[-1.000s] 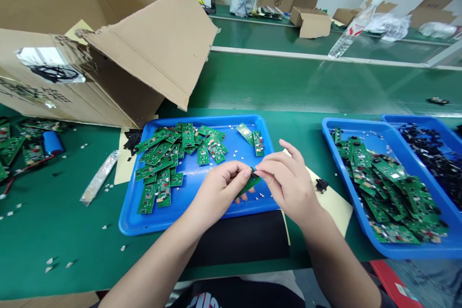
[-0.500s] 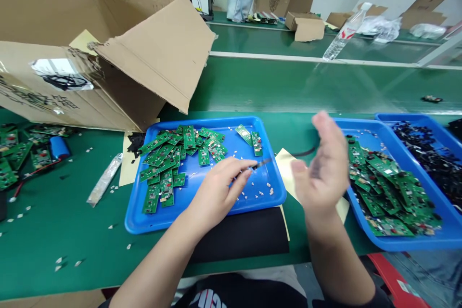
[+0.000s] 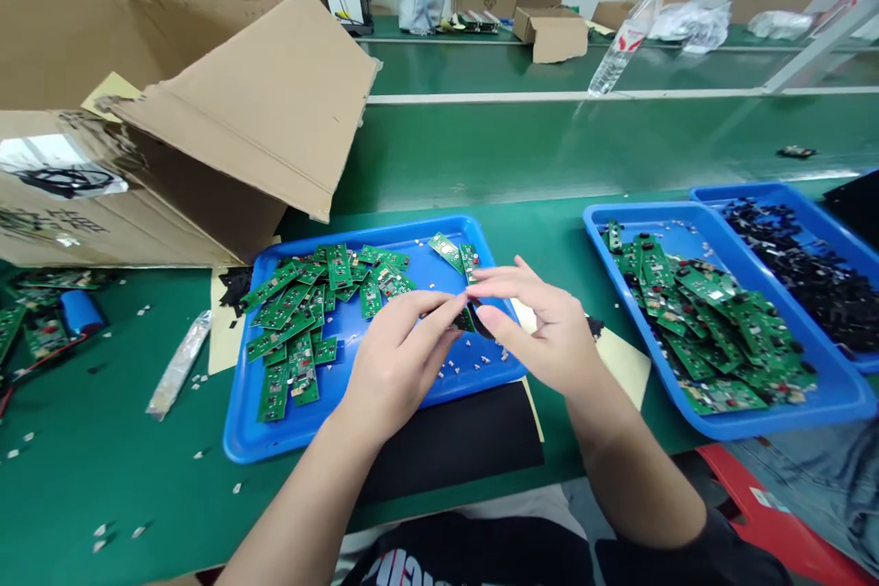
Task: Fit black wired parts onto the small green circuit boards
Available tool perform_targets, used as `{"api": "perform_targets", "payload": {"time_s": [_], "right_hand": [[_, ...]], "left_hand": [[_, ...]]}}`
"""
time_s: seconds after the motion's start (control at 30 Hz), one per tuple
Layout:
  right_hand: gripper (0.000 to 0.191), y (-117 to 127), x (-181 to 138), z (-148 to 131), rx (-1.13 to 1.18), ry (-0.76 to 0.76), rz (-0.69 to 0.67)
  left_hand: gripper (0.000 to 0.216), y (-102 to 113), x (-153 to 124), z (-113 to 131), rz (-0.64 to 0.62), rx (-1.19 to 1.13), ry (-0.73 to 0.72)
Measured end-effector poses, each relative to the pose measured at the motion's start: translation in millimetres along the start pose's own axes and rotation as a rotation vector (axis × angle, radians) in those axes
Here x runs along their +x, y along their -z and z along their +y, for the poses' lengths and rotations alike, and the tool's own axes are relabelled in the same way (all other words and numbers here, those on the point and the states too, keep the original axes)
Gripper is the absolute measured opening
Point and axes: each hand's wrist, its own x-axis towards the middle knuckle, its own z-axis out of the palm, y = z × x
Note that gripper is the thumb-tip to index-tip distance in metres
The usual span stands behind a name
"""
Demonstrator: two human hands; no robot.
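Over the right part of a blue tray (image 3: 237,426), my left hand (image 3: 395,362) pinches a small green circuit board (image 3: 465,320), mostly hidden by the fingers. My right hand (image 3: 549,330) meets it from the right, thumb and fingers closed around a dark strip (image 3: 479,307) at the board's edge. The fingers cover most of that strip. Inside the tray, a heap of green circuit boards (image 3: 302,316) lies on the left, and two loose boards (image 3: 446,252) lie at the back right. Tiny white pieces (image 3: 450,370) are scattered beneath my hands.
Right of my hands, a second blue tray (image 3: 659,385) holds more green boards, and another tray (image 3: 707,194) holds black parts. An open cardboard box (image 3: 261,101) leans over the back left. A black sheet (image 3: 460,444) lies in front. A water bottle (image 3: 624,46) stands behind.
My right hand has moved left from beside the tray to the board, and its fingers have closed at the board's edge. My left hand keeps hold of the board.
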Motion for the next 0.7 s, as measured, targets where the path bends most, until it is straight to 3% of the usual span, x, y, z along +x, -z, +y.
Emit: {"api": "perform_targets", "payload": {"time_s": [0.1, 0.23, 0.33, 0.4, 0.5, 0.6, 0.7], "right_hand": [[0.027, 2.6, -0.2, 1.5, -0.012, 0.024, 0.103], [0.039, 10.3, 0.2, 10.8, 0.216, 0.058, 0.332], [0.042, 9.6, -0.4, 9.2, 0.236, 0.152, 0.479], [0.041, 6.9, -1.4, 2.4, 0.163, 0.236, 0.423], [0.035, 1.9, -3.2, -7.4, 0.037, 0.313, 0.151], [0.026, -4.1, -5.2, -9.5, -0.001, 0.200, -0.052], [0.020, -9.6, -7.1, -7.9, 0.133, 0.016, -0.105]], "left_hand": [[0.037, -0.2, 1.3, -2.2, 0.094, 0.099, -0.057], [0.032, 1.1, 2.8, -4.8, 0.291, 0.209, -0.094], [0.029, 2.2, 1.9, -4.7, 0.325, 0.235, -0.125], [0.028, 2.1, 0.4, -3.3, 0.298, 0.231, -0.163], [0.028, 1.2, -1.7, -0.8, 0.277, 0.212, -0.210], [0.028, 1.5, -1.7, 0.1, 0.337, 0.216, -0.192], [0.028, 2.9, -0.3, -0.6, 0.384, 0.222, -0.178]]}}
